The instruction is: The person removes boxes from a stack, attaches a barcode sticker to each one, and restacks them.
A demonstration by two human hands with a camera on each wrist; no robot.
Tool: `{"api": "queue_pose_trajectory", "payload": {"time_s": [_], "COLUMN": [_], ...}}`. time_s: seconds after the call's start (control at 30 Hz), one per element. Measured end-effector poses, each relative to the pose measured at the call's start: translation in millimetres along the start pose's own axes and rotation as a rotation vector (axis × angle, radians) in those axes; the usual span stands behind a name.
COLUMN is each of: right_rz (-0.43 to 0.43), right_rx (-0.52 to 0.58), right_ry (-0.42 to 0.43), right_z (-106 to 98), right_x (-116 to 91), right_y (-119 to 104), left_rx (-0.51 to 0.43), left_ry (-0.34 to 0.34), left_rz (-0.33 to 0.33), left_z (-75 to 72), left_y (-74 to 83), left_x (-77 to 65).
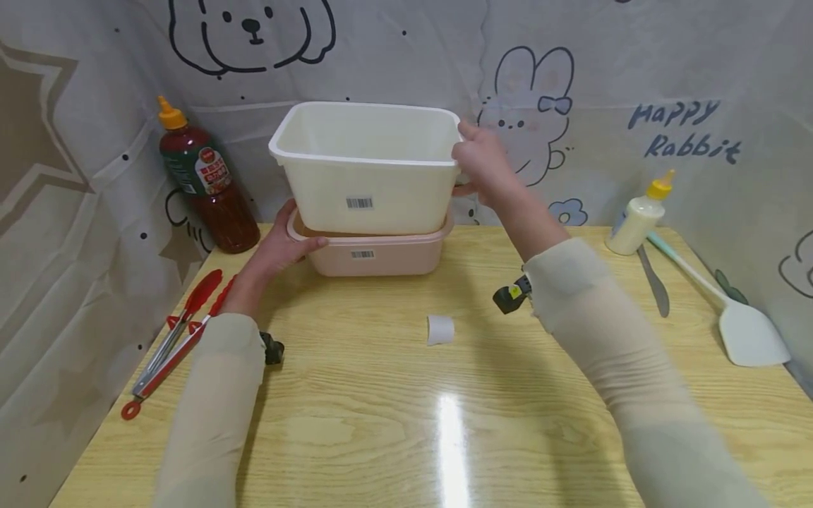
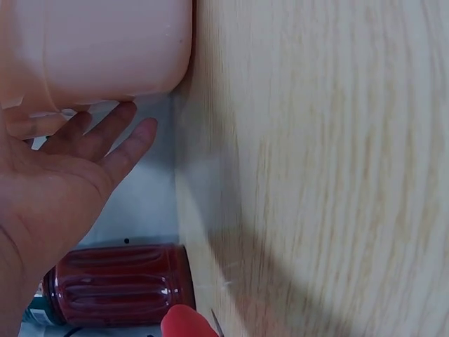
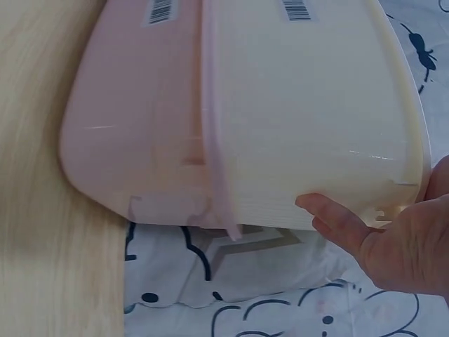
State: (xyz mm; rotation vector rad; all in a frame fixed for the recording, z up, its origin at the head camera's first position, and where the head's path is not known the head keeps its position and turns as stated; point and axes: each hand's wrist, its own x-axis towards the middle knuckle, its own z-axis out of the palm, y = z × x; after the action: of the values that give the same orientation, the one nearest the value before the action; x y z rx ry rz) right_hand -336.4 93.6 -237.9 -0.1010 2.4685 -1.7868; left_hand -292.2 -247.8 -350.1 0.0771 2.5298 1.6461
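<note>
A cream-white plastic bin [image 1: 324, 190] with a barcode label stands partly inside a pink plastic bin [image 1: 400, 261] at the back of the table. My right hand [image 1: 483, 162] grips the white bin's right end, thumb at the rim and fingers against the end wall, as the right wrist view shows on the white bin [image 3: 302, 119]. At the pink bin's left end, my left hand [image 1: 279, 243] holds the rim, its thumb along the front edge. In the left wrist view its fingers [image 2: 109, 130] touch the pink bin's wall [image 2: 112, 49] under the rim.
A red sauce bottle [image 1: 206, 183] and red-tipped tongs [image 1: 181, 339] are on the left. A white paper piece [image 1: 440, 329] lies mid-table. To the right are a yellow-capped squeeze bottle [image 1: 638, 219], a knife [image 1: 654, 282] and a white spatula [image 1: 752, 331]. A printed cloth [image 1: 406, 77] hangs behind.
</note>
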Motion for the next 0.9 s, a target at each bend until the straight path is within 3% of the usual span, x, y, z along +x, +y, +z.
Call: {"api": "queue_pose_trajectory", "payload": {"time_s": [0.27,0.53,0.8,0.9], "right_rz": [0.017,0.017,-0.031,-0.039], "right_rx": [-0.028,-0.045,-0.060,-0.091], "right_ry": [0.034,0.041,0.083,0.109], "right_z": [12.0,23.5,29.3,31.3], "right_x": [-0.9,-3.5,-4.3,-4.7], "right_y": [14.8,30.0,39.1,39.4], "left_rx": [-0.017,-0.026,0.000,-0.012], "left_ry": [-0.003,0.001,0.015,0.014], "left_rz": [-0.017,0.024,0.014,0.019], "left_z": [1.2,2.0,3.5,5.3], "left_y": [3.6,2.5,-17.3,-17.4], "left_x": [-4.7,-6.8,7.7,8.0]}}
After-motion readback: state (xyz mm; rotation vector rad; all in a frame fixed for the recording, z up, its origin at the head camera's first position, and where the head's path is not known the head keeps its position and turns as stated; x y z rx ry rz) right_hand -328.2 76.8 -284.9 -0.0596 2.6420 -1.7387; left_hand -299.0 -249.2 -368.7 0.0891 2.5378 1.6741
